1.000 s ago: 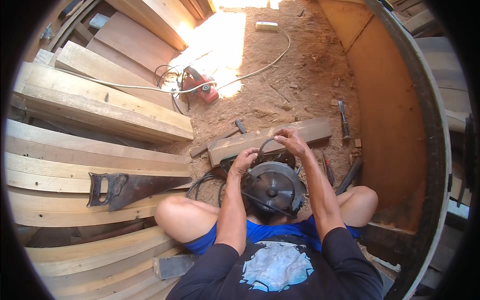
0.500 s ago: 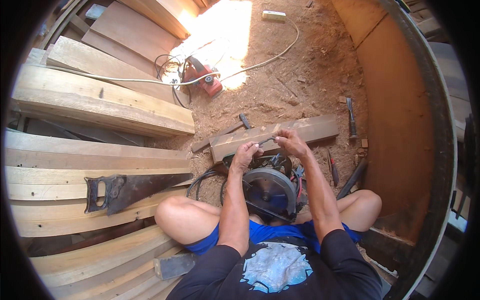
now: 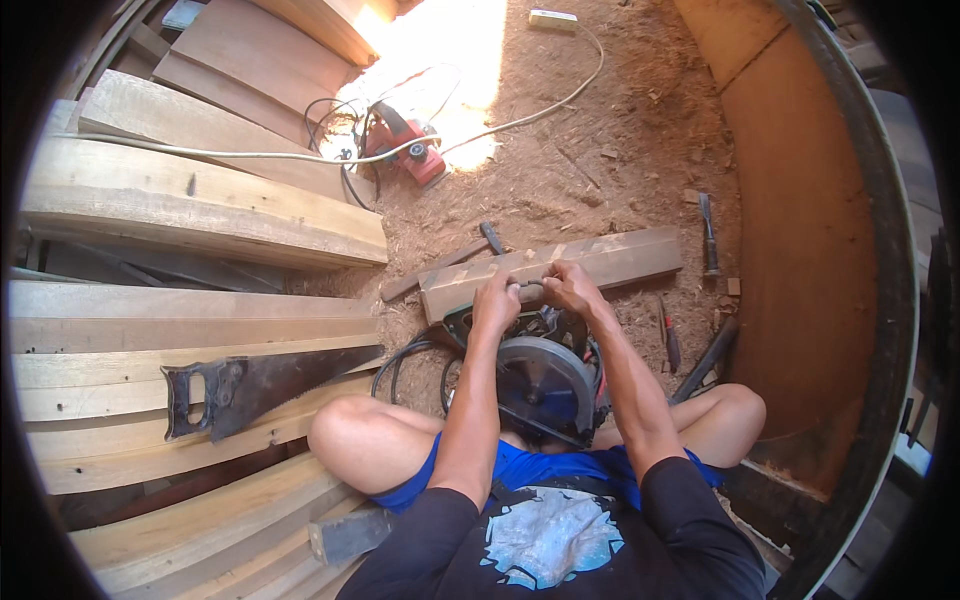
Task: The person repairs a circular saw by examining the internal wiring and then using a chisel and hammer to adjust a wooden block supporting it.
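Both hands, left [image 3: 497, 300] and right [image 3: 568, 285], are being clenched on a small tool [image 3: 531, 288] (kind unclear) above the saw [image 3: 540, 380], at the plank's [image 3: 620, 258] near edge.

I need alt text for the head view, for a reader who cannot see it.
A seated person's left hand and right hand meet over a circular saw in the lap, beside a short wooden board on sawdust-covered ground. A handsaw lies on stacked planks to the left.

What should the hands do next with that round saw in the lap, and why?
Probably keep both hands steady and finish with the small part they pinch. The left hand and right hand meet at the far edge of the circular saw, which lies in the lap against a short plank. What the small part is cannot be told.
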Motion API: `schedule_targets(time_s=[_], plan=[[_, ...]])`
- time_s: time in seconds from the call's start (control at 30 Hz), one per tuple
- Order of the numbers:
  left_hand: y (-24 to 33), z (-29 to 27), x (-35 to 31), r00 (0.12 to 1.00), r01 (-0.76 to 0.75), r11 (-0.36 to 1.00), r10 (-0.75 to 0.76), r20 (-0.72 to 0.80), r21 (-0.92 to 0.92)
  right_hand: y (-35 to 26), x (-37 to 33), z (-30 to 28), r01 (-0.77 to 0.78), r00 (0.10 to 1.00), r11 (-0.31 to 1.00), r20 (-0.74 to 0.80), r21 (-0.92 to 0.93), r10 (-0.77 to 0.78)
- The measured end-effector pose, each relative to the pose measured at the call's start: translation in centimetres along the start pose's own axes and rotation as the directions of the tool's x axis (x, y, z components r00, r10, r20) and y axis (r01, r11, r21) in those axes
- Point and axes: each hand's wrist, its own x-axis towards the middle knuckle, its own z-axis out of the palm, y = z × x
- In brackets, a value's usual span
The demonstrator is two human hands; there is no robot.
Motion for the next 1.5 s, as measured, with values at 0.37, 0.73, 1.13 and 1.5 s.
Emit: schedule_targets(time_s=[0.37,0.73,1.13,1.5], plan=[[1.9,-0.8,0.2,0.998,0.026,0.951,-0.007,-0.061,0.309,-2.7,0.5,0.3,-0.127,0.991,0.948,0.012,-0.292,0.137],[1.1,-0.9,0.3,0.999,0.042,0.955,-0.031,-0.043,0.295,-0.1,-4.6,-5.0,-0.151,0.982,0.985,-0.099,0.078,0.158],[1.3,-0.7,0.4,0.999,0.003,0.930,0.017,-0.051,0.367,8.0,-12.5,-23.2,-0.307,0.747,0.940,-0.649,-0.149,0.141],[-0.2,-1.0,0.6,0.997,0.029,0.944,-0.004,-0.076,0.330,13.4,-9.2,-26.5,-0.590,0.801,0.543,-0.515,-0.597,0.305]])
